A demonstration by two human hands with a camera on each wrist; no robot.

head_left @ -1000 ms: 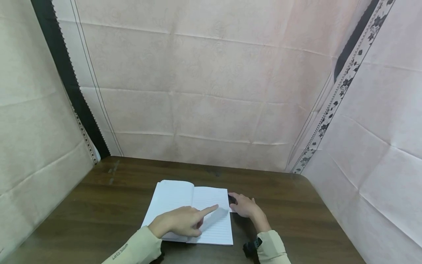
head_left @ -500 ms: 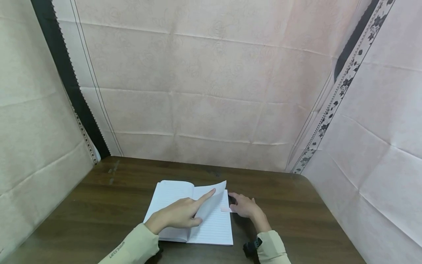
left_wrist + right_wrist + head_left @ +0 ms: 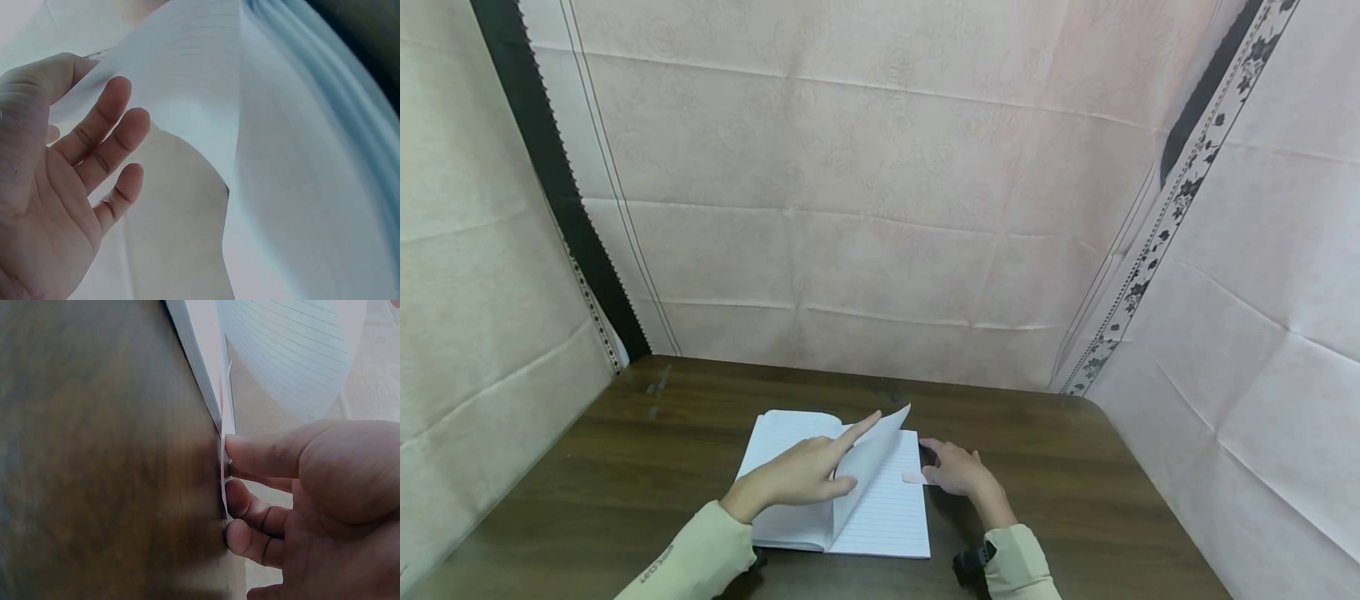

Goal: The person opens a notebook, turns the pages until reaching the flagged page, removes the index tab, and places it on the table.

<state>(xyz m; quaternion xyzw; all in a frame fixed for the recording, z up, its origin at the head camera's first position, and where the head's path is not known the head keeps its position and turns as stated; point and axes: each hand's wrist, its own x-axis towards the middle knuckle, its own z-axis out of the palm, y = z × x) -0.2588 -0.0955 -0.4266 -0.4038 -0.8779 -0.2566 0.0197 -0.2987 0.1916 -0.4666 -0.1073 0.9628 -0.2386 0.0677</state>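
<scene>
An open lined notebook (image 3: 891, 512) lies on the table, one right-hand page (image 3: 867, 467) lifted and curling upward. My left hand (image 3: 793, 473) is against the left side of that raised page, index finger straight along it. In the left wrist view its fingers (image 3: 106, 119) are loosely spread in front of the paper (image 3: 187, 81). My right hand (image 3: 958, 468) holds a narrow pink paper strip (image 3: 913, 477) beside the notebook's right edge, one end over the page. In the right wrist view the thumb and fingertips are on this strip (image 3: 224, 481), low by the tabletop; its far side is hidden.
The brown wooden table (image 3: 1075, 500) extends around the notebook. Pale cloth sheets hang at the back (image 3: 880, 208), left and right. A small dark object (image 3: 928, 454) shows partly under the right hand. A dark wrist device (image 3: 973, 562) sits at the right cuff.
My left hand has moved left and away from me, raising the right-hand page off the notebook and uncovering the pink strip. The right hand has stayed in place.
</scene>
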